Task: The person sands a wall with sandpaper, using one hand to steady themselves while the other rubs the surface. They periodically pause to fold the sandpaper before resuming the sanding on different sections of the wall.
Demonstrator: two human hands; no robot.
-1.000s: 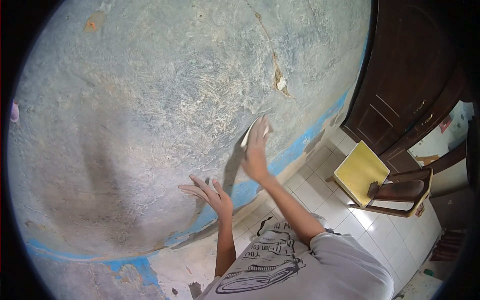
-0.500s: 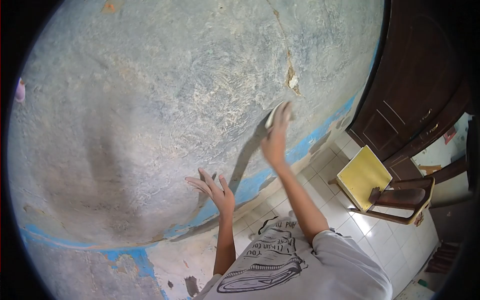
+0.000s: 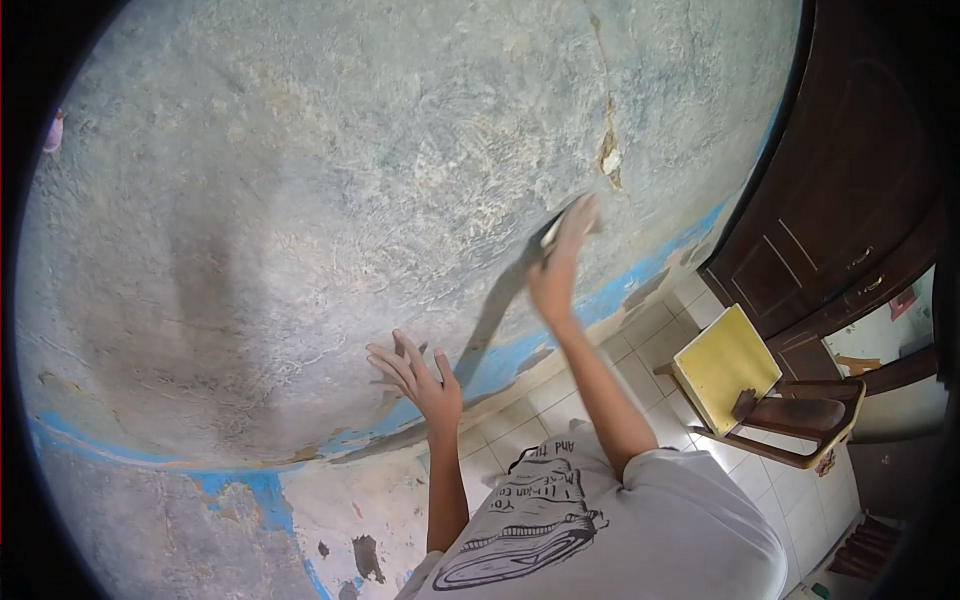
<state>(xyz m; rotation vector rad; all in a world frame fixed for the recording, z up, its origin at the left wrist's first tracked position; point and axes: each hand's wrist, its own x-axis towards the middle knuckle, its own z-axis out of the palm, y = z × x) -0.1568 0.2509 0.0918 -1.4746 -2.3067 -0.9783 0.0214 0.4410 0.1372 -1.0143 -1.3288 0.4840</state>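
Note:
My right hand [image 3: 558,275] is pressed to a grey, rough plaster wall [image 3: 400,180]. Its fingers grip a small whitish pad [image 3: 550,234], held flat on the surface and mostly covered by the hand; I cannot make out its exact kind. Just beyond the fingertips, the wall has a crack [image 3: 610,155] with broken plaster. Lower and to the left, my left hand [image 3: 425,388] rests against the wall with spread fingers, holding nothing.
Peeling blue paint [image 3: 620,285] bands the wall's lower part. A wooden chair with a yellow seat [image 3: 730,362] stands on the white tiled floor [image 3: 560,412] at the right, near a dark wooden cabinet [image 3: 830,190]. A small pink object [image 3: 54,132] is at the far left.
The view has shifted slightly. My right hand and the pad are a little nearer the crack, the hand blurred at its fingers. My left hand keeps about the same place on the wall.

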